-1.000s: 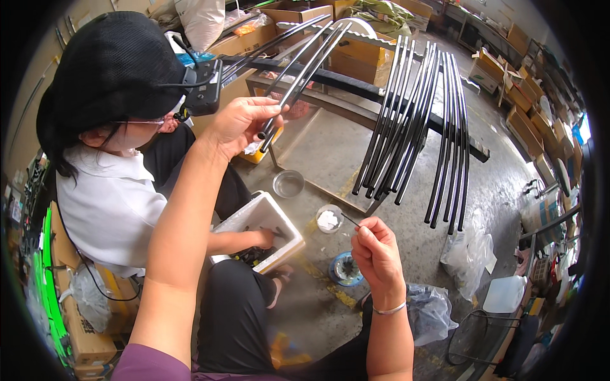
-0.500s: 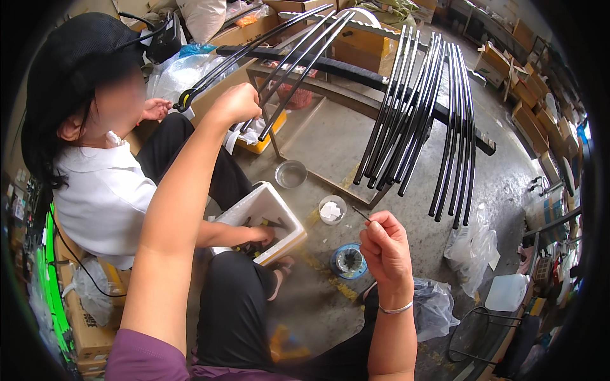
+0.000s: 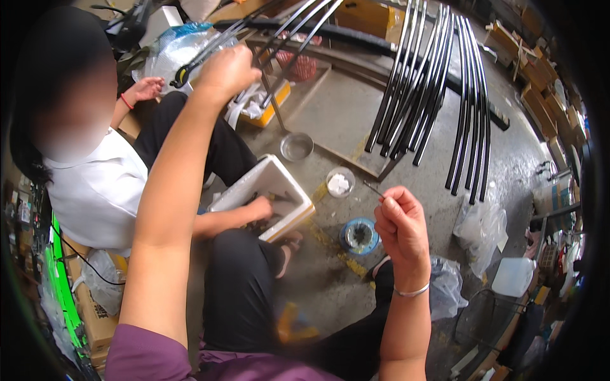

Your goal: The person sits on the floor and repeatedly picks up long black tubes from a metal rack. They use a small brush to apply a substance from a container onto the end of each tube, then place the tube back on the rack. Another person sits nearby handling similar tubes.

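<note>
My left hand is raised at the upper left, closed at the lower part of a slim black rod; its fingertips are hidden. Two similar rods slant down just to its right. Lower right, my right hand pinches a thin dark stick between thumb and forefinger, its tip pointing up and left. More glossy black rods lie in groups across a dark padded bar, their lower ends hanging over the near side.
At left sits a person in a white shirt, one hand inside a white foam box. On the floor are a metal bowl, a clear tub with white pieces, a blue ring-shaped container and plastic bags. Cartons line the right.
The view has shifted, so rods and bar appear higher. Both my hands keep their grips. The other person's hand in the foam box has shifted slightly.
</note>
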{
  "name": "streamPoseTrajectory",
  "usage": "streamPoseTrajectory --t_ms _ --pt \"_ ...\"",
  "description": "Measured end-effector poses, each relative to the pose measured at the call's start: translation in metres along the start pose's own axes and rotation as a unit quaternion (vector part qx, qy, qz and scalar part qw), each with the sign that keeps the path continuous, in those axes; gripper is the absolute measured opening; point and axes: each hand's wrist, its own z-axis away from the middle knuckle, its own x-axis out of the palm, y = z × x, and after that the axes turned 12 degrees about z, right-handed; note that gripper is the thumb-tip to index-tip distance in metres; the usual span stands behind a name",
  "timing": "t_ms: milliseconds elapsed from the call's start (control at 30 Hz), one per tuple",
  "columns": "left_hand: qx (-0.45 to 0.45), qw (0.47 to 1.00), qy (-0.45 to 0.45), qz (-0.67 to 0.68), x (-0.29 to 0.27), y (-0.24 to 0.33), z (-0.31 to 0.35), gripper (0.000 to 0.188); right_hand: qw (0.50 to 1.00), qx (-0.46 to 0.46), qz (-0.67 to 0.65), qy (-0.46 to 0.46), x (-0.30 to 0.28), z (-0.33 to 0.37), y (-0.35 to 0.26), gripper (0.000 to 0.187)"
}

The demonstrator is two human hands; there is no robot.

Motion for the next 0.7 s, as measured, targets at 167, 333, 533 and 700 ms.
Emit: streamPoseTrajectory --t_ms 167,333,533,700 --pt "0.079 0.966 0.123 0.214 -0.022 0.036 0.079 0.027 0.979 0.057 0.191 0.037 -0.02 0.007 0.016 0.013" --pt "0.002 0.882 -0.057 0.468 0.01 0.077 0.131 0.016 0.817 0.008 0.564 0.12 -0.056 0.01 0.048 0.008" --pt "0.021 0.842 -0.175 0.51 0.064 0.093 0.144 0.022 0.603 -0.035 0.785 0.137 -0.107 0.008 0.13 0.005" --pt "0.052 0.896 -0.125 0.423 0.079 0.097 0.152 0.026 0.532 -0.061 0.836 0.117 -0.106 0.011 0.18 0.008"
